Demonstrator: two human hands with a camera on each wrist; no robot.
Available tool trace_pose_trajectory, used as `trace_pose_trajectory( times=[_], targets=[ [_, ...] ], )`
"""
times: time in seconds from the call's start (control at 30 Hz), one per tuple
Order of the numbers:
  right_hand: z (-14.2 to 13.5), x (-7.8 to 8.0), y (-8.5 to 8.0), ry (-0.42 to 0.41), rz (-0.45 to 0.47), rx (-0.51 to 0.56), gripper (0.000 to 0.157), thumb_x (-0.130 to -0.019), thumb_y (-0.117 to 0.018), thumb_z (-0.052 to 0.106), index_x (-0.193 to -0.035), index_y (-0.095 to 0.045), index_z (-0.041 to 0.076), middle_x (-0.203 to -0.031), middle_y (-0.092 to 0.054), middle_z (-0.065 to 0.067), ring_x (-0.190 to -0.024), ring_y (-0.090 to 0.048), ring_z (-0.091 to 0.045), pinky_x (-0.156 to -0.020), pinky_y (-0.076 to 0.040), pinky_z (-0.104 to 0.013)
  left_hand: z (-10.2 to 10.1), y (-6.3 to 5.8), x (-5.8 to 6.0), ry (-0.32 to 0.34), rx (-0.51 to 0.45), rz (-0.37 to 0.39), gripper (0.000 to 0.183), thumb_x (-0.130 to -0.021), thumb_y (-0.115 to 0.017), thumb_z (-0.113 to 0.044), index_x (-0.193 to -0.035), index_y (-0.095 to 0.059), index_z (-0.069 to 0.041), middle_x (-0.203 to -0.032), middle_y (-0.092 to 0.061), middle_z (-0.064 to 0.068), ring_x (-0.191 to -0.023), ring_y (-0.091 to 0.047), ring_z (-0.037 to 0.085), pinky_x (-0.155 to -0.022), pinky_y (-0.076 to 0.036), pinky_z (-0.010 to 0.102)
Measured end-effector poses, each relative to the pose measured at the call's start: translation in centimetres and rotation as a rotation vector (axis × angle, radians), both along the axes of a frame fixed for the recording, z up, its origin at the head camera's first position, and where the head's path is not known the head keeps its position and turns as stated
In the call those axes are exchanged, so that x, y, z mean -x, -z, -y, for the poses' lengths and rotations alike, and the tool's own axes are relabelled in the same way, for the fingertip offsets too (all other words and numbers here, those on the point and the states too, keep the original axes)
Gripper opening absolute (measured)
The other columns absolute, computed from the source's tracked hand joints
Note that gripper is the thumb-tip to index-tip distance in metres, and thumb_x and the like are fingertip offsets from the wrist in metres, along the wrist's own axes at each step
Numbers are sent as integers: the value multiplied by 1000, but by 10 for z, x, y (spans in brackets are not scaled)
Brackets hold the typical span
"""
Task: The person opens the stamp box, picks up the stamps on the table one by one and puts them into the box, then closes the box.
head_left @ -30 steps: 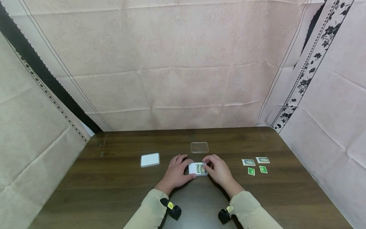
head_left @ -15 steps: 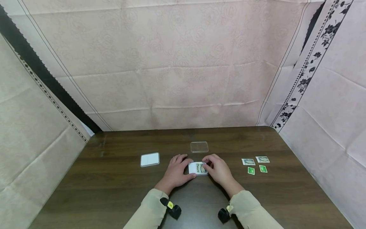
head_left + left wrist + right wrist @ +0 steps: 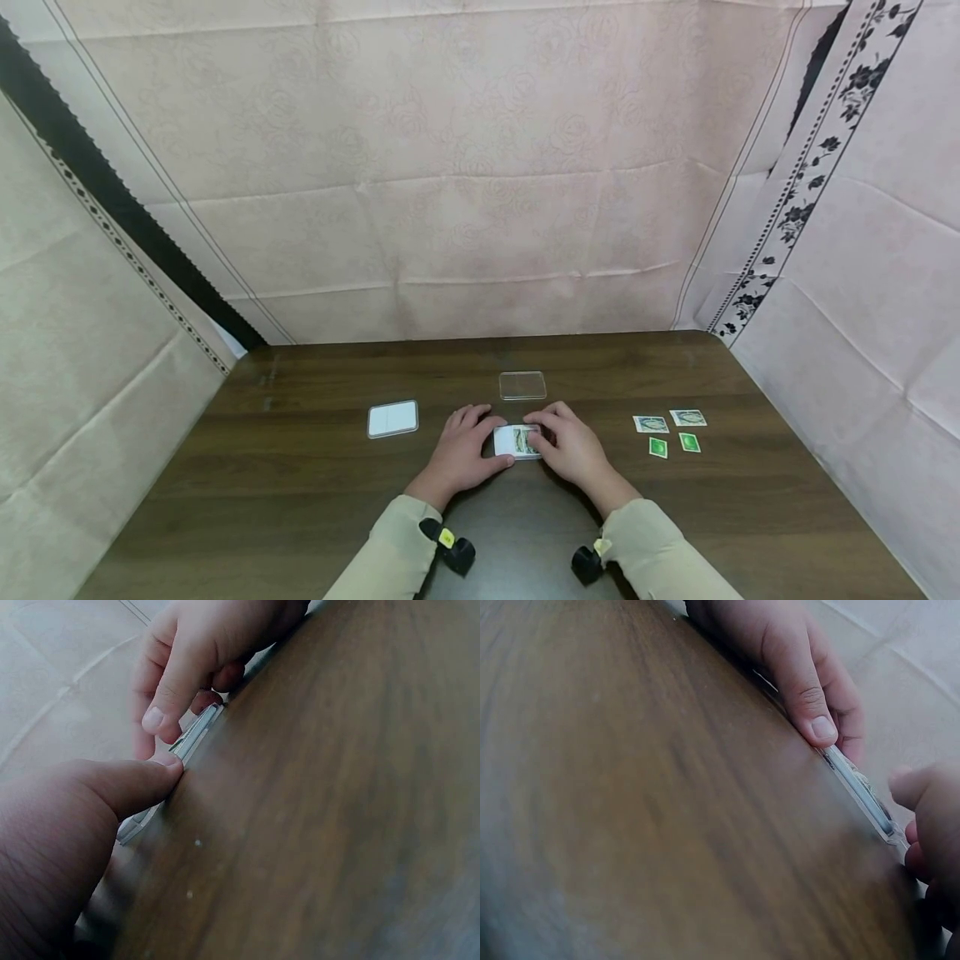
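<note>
In the head view a shallow clear case [image 3: 504, 443] filled with a white card stack lies between my hands. Green-patterned cards [image 3: 521, 439] show on its right part. My left hand [image 3: 459, 454] grips the case's left end, thumb at the near edge and fingers at the far side. In the left wrist view the left thumb [image 3: 142, 784] presses its near side. My right hand [image 3: 573, 450] is bent loosely over the right end, fingers at its far corner. In the right wrist view the right thumb [image 3: 922, 787] is raised over the patterned cards. The right palm side is hidden.
A clear lid [image 3: 522, 385] lies behind the case. To the left is a white-filled flat case [image 3: 393, 418]. Several small cards, two blue-grey [image 3: 651, 424] and two green [image 3: 657, 448], lie at the right on the wooden table [image 3: 300, 483]. Pale cloth [image 3: 480, 167] hangs around.
My right hand has shifted slightly left over the case, with its thumb covering more of the patterned cards. The left hand and the other things stay in place.
</note>
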State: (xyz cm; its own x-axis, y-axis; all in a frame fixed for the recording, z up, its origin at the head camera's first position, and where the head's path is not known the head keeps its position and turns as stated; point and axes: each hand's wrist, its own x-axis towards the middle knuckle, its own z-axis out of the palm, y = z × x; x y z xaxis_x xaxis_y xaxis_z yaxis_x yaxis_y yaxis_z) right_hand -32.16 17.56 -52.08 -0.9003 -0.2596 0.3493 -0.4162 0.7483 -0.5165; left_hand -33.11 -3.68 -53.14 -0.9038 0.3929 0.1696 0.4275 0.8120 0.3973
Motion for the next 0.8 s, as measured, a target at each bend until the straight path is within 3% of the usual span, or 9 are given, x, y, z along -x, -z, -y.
trace_pose_trajectory(
  times=[0.3,0.8],
  targets=[
    [0,-1,0,-39,6,-140,35,-85,-63,40,-118,-62,25,-110,-49,1,-70,-47,-7,-62,-41,-27,0,1,0,1,1,-17,55,-77,-58,-62,-123,-53,-33,-141,-36,3,-130,-25,28,-101,-24,53],
    [0,1,3,-32,6,-163,34,-85,-62,42,-115,-63,27,-111,-48,2,-74,-50,-8,-64,-42,-29,1,-1,0,13,-4,-27,56,-77,-58,-62,-124,-53,-32,-141,-36,5,-130,-26,31,-101,-23,55]
  ],
)
